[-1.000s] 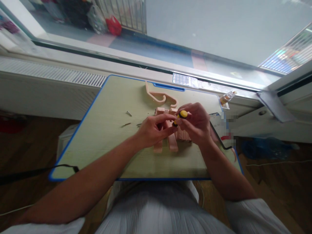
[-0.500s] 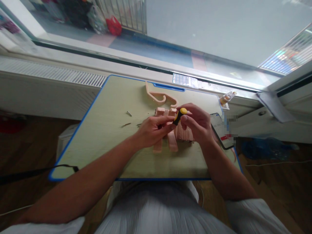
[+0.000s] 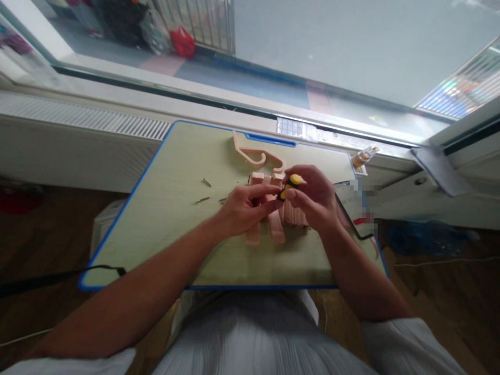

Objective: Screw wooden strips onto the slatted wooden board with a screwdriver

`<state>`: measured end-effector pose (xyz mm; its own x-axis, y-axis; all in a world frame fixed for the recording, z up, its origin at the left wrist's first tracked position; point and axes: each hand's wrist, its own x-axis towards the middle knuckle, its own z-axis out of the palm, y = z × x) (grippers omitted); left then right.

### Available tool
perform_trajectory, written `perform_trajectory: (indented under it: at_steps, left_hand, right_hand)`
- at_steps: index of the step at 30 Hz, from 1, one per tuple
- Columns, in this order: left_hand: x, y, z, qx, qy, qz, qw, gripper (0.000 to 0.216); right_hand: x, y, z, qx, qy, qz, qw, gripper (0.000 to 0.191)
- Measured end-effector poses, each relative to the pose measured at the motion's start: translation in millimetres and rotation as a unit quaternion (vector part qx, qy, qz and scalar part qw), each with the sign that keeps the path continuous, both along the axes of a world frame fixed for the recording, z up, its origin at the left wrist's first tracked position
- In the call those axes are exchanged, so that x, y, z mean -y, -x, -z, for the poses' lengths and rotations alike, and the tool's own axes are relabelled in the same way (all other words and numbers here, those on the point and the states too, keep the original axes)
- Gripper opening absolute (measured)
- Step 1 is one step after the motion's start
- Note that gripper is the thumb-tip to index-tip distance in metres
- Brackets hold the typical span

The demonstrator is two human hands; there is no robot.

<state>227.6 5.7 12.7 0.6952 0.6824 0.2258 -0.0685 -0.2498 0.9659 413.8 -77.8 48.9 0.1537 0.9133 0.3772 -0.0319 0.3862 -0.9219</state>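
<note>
The left fingers [image 3: 269, 209] hide the lower tip of the screwdriver [image 3: 295, 180].

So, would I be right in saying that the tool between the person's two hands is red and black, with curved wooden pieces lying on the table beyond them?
Not quite: the tool between the left hand and right hand is yellow and black, as the head view shows. The curved wooden pieces do lie beyond them on the table.
</note>
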Motion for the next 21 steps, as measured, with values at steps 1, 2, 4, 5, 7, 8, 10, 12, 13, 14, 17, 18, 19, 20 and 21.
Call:
perform_trajectory:
  at_steps: [1,2,4,5,7,8,10,12,13,14,17,18,19,20,21]
  left_hand:
    - [-0.3,0.7,-1.6,-0.010,-0.003,0.002,1.000,0.043]
    - [-0.7,1.3,-3.0,-0.019,-0.008,0.005,1.000,0.043]
    - [-1.8,2.5,-5.1,-0.031,-0.020,0.014,0.999,0.044]
    - [-2.2,3.0,-5.6,-0.037,-0.028,0.016,0.999,0.045]
    - [-2.5,3.5,-5.8,-0.042,-0.046,0.016,0.998,0.044]
    - [-2.4,3.6,-5.4,-0.042,-0.054,0.015,0.998,0.043]
    - [-1.5,3.3,-3.3,-0.039,-0.062,0.010,0.997,0.043]
    - [-0.3,2.1,0.0,-0.028,-0.052,0.000,0.998,0.044]
    - [0.2,1.4,1.7,-0.019,-0.041,-0.005,0.999,0.046]
    - [0.6,0.6,3.2,-0.008,-0.027,-0.008,1.000,0.047]
    - [0.7,-1.1,5.0,0.017,-0.001,0.000,1.000,0.042]
    - [0.4,-1.2,4.5,0.018,0.001,0.003,1.000,0.040]
    - [0.1,-1.1,3.7,0.016,0.001,0.005,1.000,0.039]
    - [-0.4,-0.8,2.6,0.011,0.001,0.007,1.000,0.038]
    - [-0.8,-0.5,1.6,0.006,0.000,0.007,1.000,0.039]
  right_hand:
    - [0.4,-1.1,-2.2,-0.002,0.004,-0.011,1.000,0.035]
    - [0.6,-2.1,-4.3,-0.002,0.006,-0.017,1.000,0.035]
    - [0.7,-3.3,-7.5,0.000,0.006,-0.015,1.000,0.031]
    - [0.6,-3.5,-8.5,0.003,0.005,-0.012,1.000,0.028]
    - [0.1,-3.0,-9.1,0.006,-0.005,-0.003,1.000,0.024]
    - [-0.1,-2.4,-8.9,0.006,-0.013,0.002,1.000,0.024]
    - [-0.5,-1.0,-7.9,0.007,-0.027,0.011,1.000,0.024]
    - [-0.8,0.3,-6.2,0.011,-0.029,0.019,0.999,0.024]
    - [-0.9,0.9,-5.3,0.012,-0.029,0.020,0.999,0.025]
    - [-1.1,1.4,-4.2,0.010,-0.031,0.020,0.999,0.026]
    - [-1.4,2.8,-1.5,-0.005,-0.045,0.020,0.999,0.029]
    - [-1.3,3.0,-1.2,-0.011,-0.046,0.023,0.999,0.030]
    - [-1.2,3.0,-1.2,-0.015,-0.041,0.028,0.999,0.030]
    - [-0.9,2.7,-1.6,-0.018,-0.032,0.034,0.999,0.031]
    - [-0.6,2.2,-2.3,-0.018,-0.021,0.038,0.999,0.031]
